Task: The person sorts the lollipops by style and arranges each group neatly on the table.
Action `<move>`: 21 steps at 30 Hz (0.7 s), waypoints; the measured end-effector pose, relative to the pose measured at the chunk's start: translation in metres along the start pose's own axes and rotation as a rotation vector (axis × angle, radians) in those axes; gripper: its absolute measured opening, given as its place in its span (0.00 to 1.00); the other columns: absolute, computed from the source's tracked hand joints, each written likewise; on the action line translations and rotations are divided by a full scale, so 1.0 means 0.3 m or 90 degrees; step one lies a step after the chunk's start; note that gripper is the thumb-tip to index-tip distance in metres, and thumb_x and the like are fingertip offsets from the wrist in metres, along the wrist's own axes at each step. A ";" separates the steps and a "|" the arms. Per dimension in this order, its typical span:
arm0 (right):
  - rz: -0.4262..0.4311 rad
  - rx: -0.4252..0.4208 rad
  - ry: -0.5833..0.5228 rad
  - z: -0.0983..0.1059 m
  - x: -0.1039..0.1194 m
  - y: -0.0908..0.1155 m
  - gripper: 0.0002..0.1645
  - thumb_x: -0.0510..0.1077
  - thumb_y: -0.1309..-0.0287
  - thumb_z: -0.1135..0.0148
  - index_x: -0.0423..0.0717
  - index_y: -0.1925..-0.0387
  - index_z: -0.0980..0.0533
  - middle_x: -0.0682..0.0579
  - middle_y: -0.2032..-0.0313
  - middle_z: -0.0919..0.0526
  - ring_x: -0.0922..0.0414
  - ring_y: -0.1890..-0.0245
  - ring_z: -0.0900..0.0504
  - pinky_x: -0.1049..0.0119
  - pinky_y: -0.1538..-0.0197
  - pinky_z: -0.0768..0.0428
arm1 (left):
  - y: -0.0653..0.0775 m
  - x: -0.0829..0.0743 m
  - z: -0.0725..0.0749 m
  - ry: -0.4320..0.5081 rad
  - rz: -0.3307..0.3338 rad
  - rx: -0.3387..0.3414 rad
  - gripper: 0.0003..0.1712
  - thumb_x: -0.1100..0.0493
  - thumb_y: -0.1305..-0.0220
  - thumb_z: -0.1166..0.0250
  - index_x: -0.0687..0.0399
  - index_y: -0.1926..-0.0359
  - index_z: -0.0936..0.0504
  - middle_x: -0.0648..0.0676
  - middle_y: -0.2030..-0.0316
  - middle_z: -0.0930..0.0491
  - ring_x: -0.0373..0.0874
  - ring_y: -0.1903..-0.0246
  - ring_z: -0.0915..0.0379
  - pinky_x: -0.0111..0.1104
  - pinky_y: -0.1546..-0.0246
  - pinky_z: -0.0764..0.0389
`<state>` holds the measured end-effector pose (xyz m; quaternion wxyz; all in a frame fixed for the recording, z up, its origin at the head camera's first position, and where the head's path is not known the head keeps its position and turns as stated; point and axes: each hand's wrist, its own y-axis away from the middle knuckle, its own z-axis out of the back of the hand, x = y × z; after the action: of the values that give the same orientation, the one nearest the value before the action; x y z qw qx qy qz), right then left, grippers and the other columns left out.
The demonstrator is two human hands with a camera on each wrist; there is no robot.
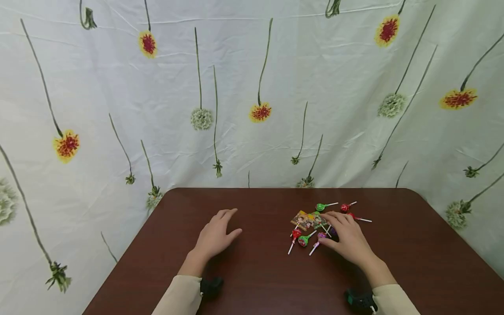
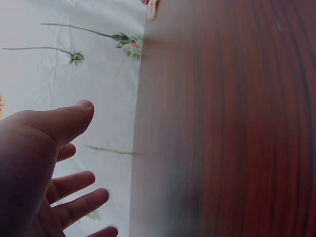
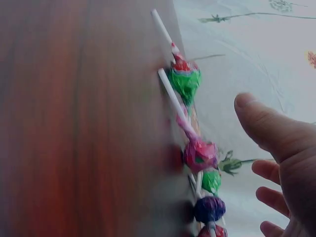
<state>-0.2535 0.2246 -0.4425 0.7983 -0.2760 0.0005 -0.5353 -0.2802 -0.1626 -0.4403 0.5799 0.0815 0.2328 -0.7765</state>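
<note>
Above the right part of the table, my right hand [image 1: 348,238] reaches over a loose group of wrapped lollipops, its fingers spread and relaxed with nothing in them. Nearest its thumb lies a pink-purple lollipop [image 1: 321,236]; in the right wrist view a dark purple lollipop [image 3: 210,209] lies beyond it. A green lollipop [image 1: 303,240] and a red lollipop [image 1: 296,234] lie further left. Two printed square packets [image 1: 302,220] are among them, partly covered by lollipop sticks. My left hand [image 1: 214,236] hovers over the table's left side, fingers apart, holding nothing.
Behind the group are another green lollipop [image 1: 320,207] and a red lollipop [image 1: 344,208], with one more red one beside my right fingers. The dark brown table [image 1: 260,280] ends at a flower-printed white cloth [image 1: 236,78] hanging behind it.
</note>
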 end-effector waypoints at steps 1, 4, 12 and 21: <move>0.002 -0.001 -0.005 -0.004 0.005 -0.002 0.38 0.54 0.49 0.24 0.47 0.37 0.25 0.44 0.40 0.23 0.40 0.40 0.30 0.34 0.40 0.32 | -0.003 -0.008 -0.003 0.012 0.005 0.000 0.37 0.46 0.36 0.32 0.48 0.29 0.32 0.57 0.34 0.29 0.56 0.39 0.26 0.54 0.48 0.21; 0.012 0.000 -0.019 -0.019 0.020 -0.007 0.34 0.51 0.50 0.23 0.46 0.41 0.22 0.45 0.44 0.20 0.39 0.40 0.29 0.35 0.40 0.31 | -0.013 -0.035 -0.013 0.053 0.017 0.005 0.36 0.47 0.36 0.31 0.47 0.30 0.29 0.55 0.39 0.25 0.52 0.48 0.22 0.47 0.58 0.19; 0.046 0.006 -0.086 -0.053 0.060 -0.025 0.25 0.44 0.51 0.22 0.47 0.49 0.18 0.49 0.51 0.16 0.45 0.46 0.24 0.41 0.40 0.29 | -0.049 -0.110 -0.051 0.137 0.013 0.026 0.30 0.50 0.36 0.31 0.44 0.34 0.26 0.51 0.48 0.20 0.41 0.61 0.20 0.35 0.67 0.22; 0.043 0.040 -0.135 -0.080 0.091 -0.045 0.18 0.41 0.49 0.24 0.49 0.55 0.17 0.55 0.58 0.15 0.57 0.63 0.27 0.60 0.54 0.29 | -0.065 -0.184 -0.102 0.209 -0.020 0.051 0.25 0.52 0.35 0.32 0.49 0.38 0.22 0.54 0.51 0.18 0.43 0.60 0.20 0.36 0.63 0.21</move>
<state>-0.2605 0.1868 -0.4488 0.8198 -0.3056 -0.0910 -0.4756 -0.2855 -0.0968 -0.4402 0.5181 0.2267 0.2945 -0.7704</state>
